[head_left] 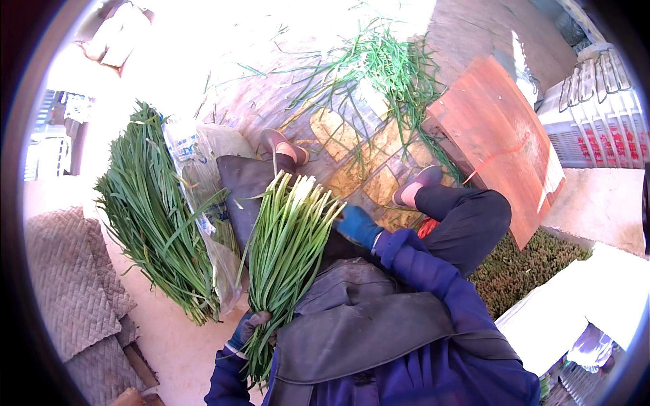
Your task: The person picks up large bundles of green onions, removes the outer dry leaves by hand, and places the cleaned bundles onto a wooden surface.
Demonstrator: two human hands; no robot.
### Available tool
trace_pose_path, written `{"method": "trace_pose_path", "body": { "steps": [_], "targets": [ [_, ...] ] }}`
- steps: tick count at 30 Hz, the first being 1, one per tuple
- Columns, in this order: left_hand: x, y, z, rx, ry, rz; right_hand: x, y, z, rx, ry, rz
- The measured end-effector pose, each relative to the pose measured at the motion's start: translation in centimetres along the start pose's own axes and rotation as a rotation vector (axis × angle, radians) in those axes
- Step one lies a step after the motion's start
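Head view, and here's the bundle of long green stalks (288, 243), lying across the lap just left of centre, pale ends up towards eleven o'clock, leafy tips down at seven. The left hand (255, 327), gloved, is curled round those tips at seven. The right hand (359, 227), in blue, sits just beside the pale ends, towards four; its fingers are hidden, so I can't tell how wide they are. To do this well, I'd say: light grip on the soft tips, pale ends squared with the right palm, no crushing.

Over at nine, a bigger heap of greens (152, 203) lies beside clear plastic wrap (230, 271). The patterned floor (332, 132) shows at twelve, with loose green blades (393, 64) at one. A leaning wooden board (487, 122) stands at two, a white crate (589, 111) beyond; woven mats (68, 277) at eight. Fierce glare washes out eleven!
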State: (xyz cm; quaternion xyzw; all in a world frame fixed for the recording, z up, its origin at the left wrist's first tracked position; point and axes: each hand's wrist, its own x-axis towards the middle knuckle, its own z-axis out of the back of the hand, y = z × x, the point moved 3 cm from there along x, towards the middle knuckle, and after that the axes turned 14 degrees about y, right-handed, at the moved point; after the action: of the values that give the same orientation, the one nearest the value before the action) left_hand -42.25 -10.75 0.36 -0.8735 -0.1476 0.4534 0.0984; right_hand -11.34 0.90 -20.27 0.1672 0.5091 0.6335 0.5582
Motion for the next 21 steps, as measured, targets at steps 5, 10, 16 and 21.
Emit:
{"method": "trace_pose_path", "body": {
  "steps": [5, 10, 16, 21],
  "targets": [
    [-0.9, 0.0, 0.2, -0.012, -0.023, -0.051, 0.6, 2.5, 5.3, -0.39, -0.058, -0.014],
    [0.1, -0.7, 0.5, 0.026, 0.018, -0.029, 3.4, -3.6, 14.4, 0.033, -0.184, -0.251],
    [0.3, -1.7, 0.8, 0.04, 0.024, -0.033, 5.0, 10.8, 8.7, -0.148, 0.362, 0.225],
    [0.0, -3.1, 0.3, 0.063, 0.015, -0.025, 3.7, 11.5, 6.0, 0.616, 0.617, 0.294]
  ]
}}
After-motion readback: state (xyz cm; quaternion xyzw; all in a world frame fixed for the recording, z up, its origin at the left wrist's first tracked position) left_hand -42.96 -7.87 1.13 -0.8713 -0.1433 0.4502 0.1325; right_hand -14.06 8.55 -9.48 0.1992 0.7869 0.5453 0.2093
